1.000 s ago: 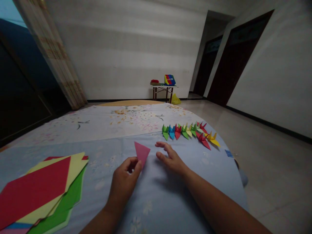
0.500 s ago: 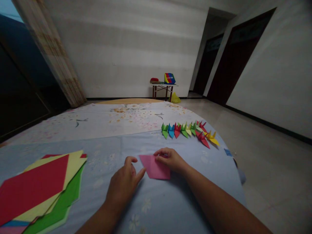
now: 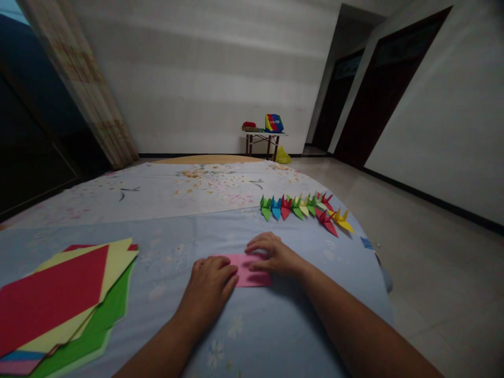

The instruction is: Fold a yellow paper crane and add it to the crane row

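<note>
A pink folded paper [image 3: 252,270] lies flat on the light blue sheet [image 3: 275,325] in front of me. My left hand [image 3: 210,286] rests on its left end, fingers together and pressing down. My right hand [image 3: 271,254] presses its upper right part with curled fingers. A row of several folded paper cranes [image 3: 303,210] in green, blue, red and yellow lies beyond my right hand.
A stack of coloured paper sheets [image 3: 59,304], red on top, lies at the left. A flowered white sheet [image 3: 177,191] covers the far part. The surface's edge curves off at the right above a tiled floor [image 3: 433,262]. A small table [image 3: 263,139] stands by the far wall.
The pink paper was held up in my left hand; it has been laid flat, and both hands have come down to press on it.
</note>
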